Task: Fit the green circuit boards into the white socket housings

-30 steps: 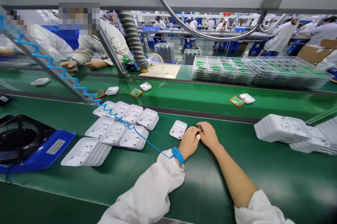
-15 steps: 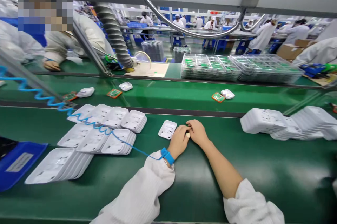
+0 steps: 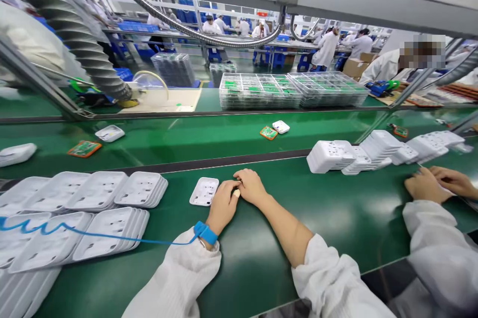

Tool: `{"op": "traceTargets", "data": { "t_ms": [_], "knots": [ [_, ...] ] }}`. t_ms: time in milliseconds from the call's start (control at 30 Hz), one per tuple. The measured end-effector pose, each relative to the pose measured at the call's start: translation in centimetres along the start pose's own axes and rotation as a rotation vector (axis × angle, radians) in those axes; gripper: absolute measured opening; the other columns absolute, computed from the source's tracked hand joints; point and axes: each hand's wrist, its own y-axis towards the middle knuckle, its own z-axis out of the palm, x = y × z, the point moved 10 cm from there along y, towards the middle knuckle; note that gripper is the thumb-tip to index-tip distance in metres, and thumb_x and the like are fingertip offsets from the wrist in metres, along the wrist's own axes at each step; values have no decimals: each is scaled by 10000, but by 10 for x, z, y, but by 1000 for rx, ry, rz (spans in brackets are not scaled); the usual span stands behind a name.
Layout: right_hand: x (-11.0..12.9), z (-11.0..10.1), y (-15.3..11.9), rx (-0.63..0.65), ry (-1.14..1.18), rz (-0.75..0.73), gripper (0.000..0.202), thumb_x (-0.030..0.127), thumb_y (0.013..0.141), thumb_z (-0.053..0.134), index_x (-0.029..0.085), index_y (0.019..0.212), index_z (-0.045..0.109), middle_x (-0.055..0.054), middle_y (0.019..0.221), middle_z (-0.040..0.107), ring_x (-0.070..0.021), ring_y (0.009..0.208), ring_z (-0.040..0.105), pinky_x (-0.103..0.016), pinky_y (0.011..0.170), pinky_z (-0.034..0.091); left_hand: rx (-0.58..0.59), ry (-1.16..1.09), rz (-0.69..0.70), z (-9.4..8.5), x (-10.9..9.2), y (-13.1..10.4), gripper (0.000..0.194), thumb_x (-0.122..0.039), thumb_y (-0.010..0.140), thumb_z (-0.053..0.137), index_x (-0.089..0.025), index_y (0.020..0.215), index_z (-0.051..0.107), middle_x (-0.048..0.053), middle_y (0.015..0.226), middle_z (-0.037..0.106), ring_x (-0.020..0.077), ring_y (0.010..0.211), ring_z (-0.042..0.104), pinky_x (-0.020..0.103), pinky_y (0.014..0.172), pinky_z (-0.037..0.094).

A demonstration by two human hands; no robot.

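Note:
My left hand (image 3: pixel 223 202) rests on the green work surface (image 3: pixel 269 268), fingers bent and drawn together, a blue wrist strap (image 3: pixel 205 233) at its wrist. A small pale covering (image 3: pixel 236 192) shows on one of its digits. My right hand (image 3: pixel 251 186) lies against its fingertips, its own fingers curled inward. Whatever may be between the fingers is hidden. Just left of my left hand, close to its fingers, a white plastic housing (image 3: pixel 204 191) lies with its inside up. Farther left are stacks of similar white housings (image 3: pixel 140 188).
White housings (image 3: pixel 328 155) stand stacked at right, near a co-worker's hands (image 3: pixel 429 186). An orange-edged circuit board (image 3: pixel 269 132) and a white cover (image 3: pixel 281 126) lie on the far strip. Clear trays (image 3: pixel 259 94) stand behind. A blue coiled cord (image 3: pixel 112 235) crosses the left stacks.
The view has swung right, so the scene sits farther left and a co-worker's hands have come in at right. My hands keep the same pose beside the single housing.

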Motion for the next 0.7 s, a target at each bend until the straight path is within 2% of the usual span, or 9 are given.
{"op": "traceTargets", "data": {
  "t_ms": [700],
  "knots": [
    [-1, 2, 0, 4, -1, -5, 270, 107, 778, 455, 194, 1004, 575, -36, 942, 596, -171, 887, 494, -294, 780, 353, 1, -10, 5, 0, 1, 0, 187, -193, 851, 393, -189, 982, 526, 65, 997, 574, 211, 964, 519, 388, 861, 447]
  ]
}}
